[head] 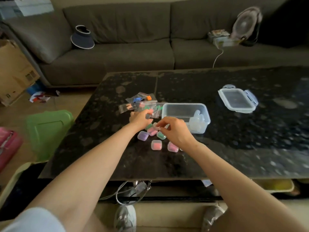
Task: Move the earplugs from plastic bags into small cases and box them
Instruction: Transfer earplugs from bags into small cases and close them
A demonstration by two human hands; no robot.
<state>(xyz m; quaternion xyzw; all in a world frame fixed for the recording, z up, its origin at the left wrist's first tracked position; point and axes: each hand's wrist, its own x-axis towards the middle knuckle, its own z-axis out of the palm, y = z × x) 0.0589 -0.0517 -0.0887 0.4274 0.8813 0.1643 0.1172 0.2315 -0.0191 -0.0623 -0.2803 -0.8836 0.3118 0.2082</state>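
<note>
Both arms outstretched, left hand (140, 118) on bags (143, 106), right hand (175, 131) pinching

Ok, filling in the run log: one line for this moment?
left hand: on bags | right hand: above filled cases | box: open | lid: off

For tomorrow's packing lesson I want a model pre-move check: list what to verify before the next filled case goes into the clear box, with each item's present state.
1. Clear box open, lid set aside on the table: ok.
2. Room left in the box: ok.
3. Filled small cases within reach: ok.
4. Case lids fully snapped shut: cannot tell.
5. Right hand free: cannot tell.
6. Plastic bags all emptied: not ok; left hand is at them.
</note>
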